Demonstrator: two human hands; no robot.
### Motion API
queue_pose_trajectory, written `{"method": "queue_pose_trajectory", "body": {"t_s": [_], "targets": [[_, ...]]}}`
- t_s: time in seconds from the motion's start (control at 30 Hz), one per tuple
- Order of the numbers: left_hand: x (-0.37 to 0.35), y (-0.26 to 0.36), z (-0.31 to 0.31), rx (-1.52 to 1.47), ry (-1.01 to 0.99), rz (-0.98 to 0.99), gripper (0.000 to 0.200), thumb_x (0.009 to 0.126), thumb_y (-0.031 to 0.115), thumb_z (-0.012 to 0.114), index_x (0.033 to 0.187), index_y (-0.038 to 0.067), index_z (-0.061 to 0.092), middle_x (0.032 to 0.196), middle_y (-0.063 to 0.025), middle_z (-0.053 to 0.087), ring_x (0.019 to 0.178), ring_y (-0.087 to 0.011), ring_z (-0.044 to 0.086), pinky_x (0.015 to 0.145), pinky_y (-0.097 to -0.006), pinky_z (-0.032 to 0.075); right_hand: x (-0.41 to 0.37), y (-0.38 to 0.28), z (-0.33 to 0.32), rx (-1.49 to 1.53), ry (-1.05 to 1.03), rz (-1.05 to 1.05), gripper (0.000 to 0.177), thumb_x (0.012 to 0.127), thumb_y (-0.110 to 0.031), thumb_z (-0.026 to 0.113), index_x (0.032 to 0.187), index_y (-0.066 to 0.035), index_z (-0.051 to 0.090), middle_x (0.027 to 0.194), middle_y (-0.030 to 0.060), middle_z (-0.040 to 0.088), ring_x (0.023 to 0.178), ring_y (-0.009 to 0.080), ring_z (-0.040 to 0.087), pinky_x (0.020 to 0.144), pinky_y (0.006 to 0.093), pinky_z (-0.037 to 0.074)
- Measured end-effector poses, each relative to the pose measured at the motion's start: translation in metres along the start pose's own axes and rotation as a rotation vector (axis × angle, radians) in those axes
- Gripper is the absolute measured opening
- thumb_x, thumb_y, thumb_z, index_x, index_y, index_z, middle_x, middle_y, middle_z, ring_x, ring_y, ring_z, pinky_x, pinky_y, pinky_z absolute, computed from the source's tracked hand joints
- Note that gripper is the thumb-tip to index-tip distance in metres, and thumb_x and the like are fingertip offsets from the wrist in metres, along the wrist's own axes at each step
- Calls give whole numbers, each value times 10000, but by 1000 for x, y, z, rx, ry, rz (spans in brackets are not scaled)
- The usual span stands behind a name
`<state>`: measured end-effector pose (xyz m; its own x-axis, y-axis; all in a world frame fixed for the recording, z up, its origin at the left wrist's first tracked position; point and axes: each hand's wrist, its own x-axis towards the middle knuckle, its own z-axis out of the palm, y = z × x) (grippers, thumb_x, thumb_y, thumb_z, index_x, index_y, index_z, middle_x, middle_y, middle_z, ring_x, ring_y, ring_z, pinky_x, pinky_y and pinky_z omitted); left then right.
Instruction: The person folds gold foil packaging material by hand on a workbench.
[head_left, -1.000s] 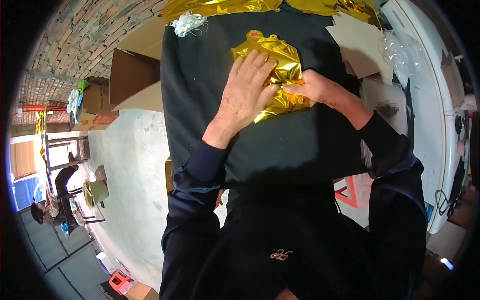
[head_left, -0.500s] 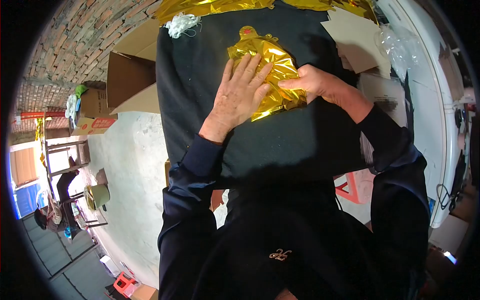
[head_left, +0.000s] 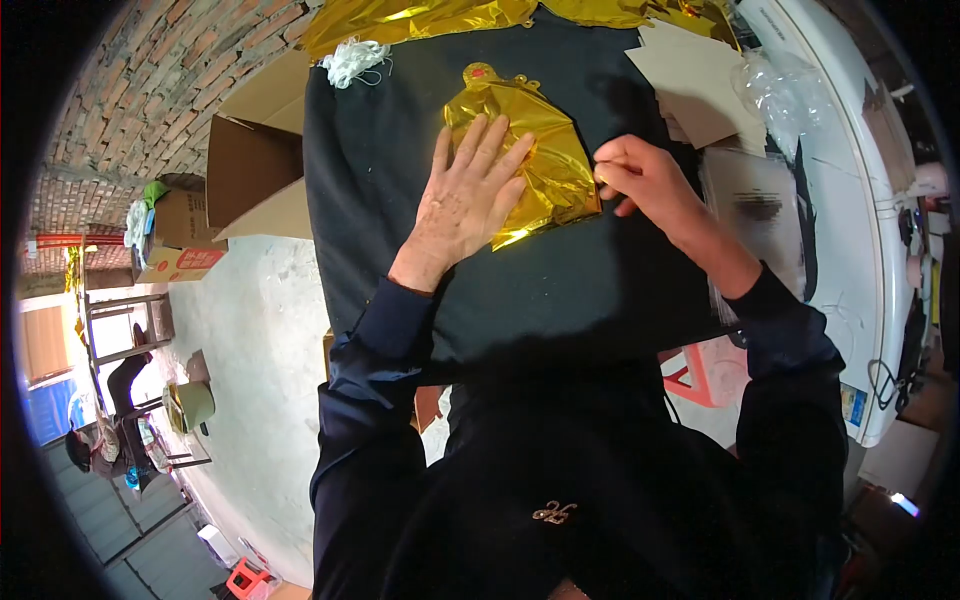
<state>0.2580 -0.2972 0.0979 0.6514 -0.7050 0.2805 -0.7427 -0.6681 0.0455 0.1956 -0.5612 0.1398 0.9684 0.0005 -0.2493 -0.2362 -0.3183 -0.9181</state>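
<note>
Black-covered work surface (head_left: 560,290) fills the centre of view. Open cardboard box (head_left: 250,170) stands just beside its left edge; cardboard sheets (head_left: 690,85) lie at its far right. A heap of gold foil (head_left: 420,15) runs along the far edge. Folded gold foil piece (head_left: 550,150) lies flat on the black cover, mid-surface. Left hand (head_left: 465,195) rests palm-down on it, fingers spread and straight, gripping nothing. Right hand (head_left: 640,180) sits at the piece's right edge, fingers curled close together; whether they pinch the foil cannot be told. White string tangle (head_left: 352,60) lies at the far left corner.
</note>
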Motion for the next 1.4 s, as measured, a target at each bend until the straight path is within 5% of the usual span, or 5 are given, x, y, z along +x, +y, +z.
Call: {"method": "queue_pose_trajectory", "body": {"t_s": [0.23, 0.87, 1.07, 1.13, 1.4], "targets": [[0, -1, 4, 17, -23, -1, 557, 1142, 471, 250, 1634, 264, 411, 1693, -93, 369, 1593, -292, 264, 1315, -528, 114, -22, 1, 6, 8, -116, 169, 235, 1075, -320, 605, 1030, -93, 643, 722, -5, 666, 481, 53, 571, 400, 190, 351], [-2, -4, 4, -33, 64, 5, 571, 1127, 450, 339, 1646, 216, 386, 1705, -117, 339, 1607, -324, 220, 1315, -539, 94, -10, 9, 18, -107, -167, 238, 347, 1051, -338, 591, 904, -24, 619, 683, 85, 695, 442, 115, 602, 359, 239, 349], [-45, 9, -26, -330, 275, -199, 500, 1028, 381, 628, 1434, 93, 587, 1581, -188, 465, 1568, -376, 287, 1274, -528, 184, -11, 13, 18, -94, -153, 224, 358, 1054, -348, 588, 888, -31, 612, 695, 83, 699, 452, 116, 611, 362, 238, 363], [-65, 25, -32, -332, 299, -329, 241, 922, 258, 787, 1063, 66, 753, 1309, -125, 616, 1350, -317, 497, 1116, -458, 341, -11, 13, 17, -77, -162, 225, 357, 1056, -350, 587, 880, -40, 607, 704, 80, 702, 459, 117, 618, 366, 235, 370], [-79, 62, -22, -416, 272, -558, 164, 905, 229, 813, 984, 85, 808, 1085, -52, 650, 1089, -251, 543, 983, -404, 374, -16, 15, 16, 8, -145, 205, 358, 1065, -359, 588, 850, -73, 588, 715, 58, 697, 466, 100, 611, 389, 214, 395]]}}
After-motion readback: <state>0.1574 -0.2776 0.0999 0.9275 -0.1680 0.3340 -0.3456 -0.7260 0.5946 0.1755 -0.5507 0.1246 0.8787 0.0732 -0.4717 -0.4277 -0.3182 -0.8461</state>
